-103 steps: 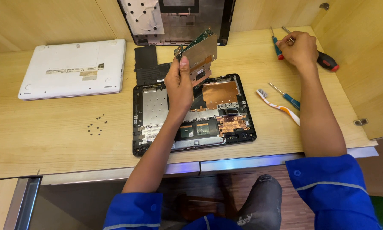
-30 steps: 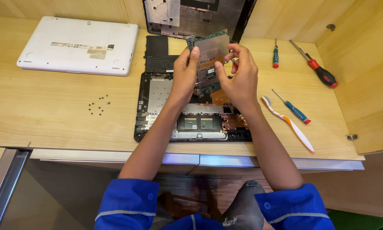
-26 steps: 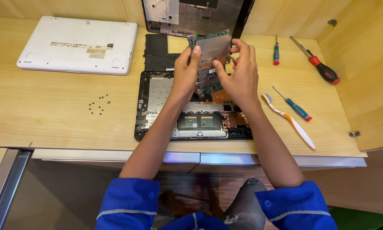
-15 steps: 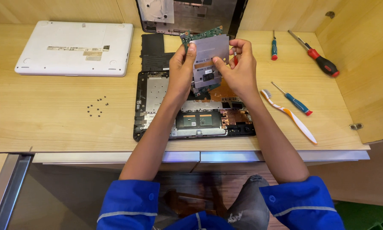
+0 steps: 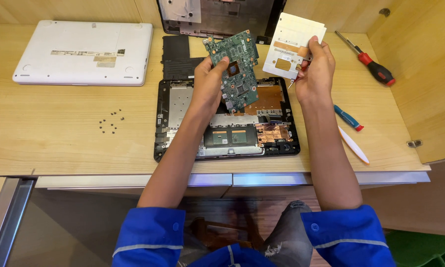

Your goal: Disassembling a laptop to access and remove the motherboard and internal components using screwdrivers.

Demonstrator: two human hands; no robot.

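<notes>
Left hand [image 5: 208, 85] grips one green circuit board [image 5: 235, 69]; your right hand [image 5: 315, 69] pinches one white metal plate [image 5: 291, 44]. Both are held apart above one open laptop base [image 5: 183, 118]. Two screwdrivers [image 5: 371, 62] lie right.

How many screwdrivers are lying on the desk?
2. A red-handled screwdriver lies at the desk's far right; a blue-handled one lies just right of the right arm, which partly covers it. Others may be hidden.

We see a pale wooden desk [image 5: 49, 138] enclosed by wooden panels [image 5: 425, 74] behind and right, with green floor [image 5: 425, 249] at the lower right corner.
</notes>
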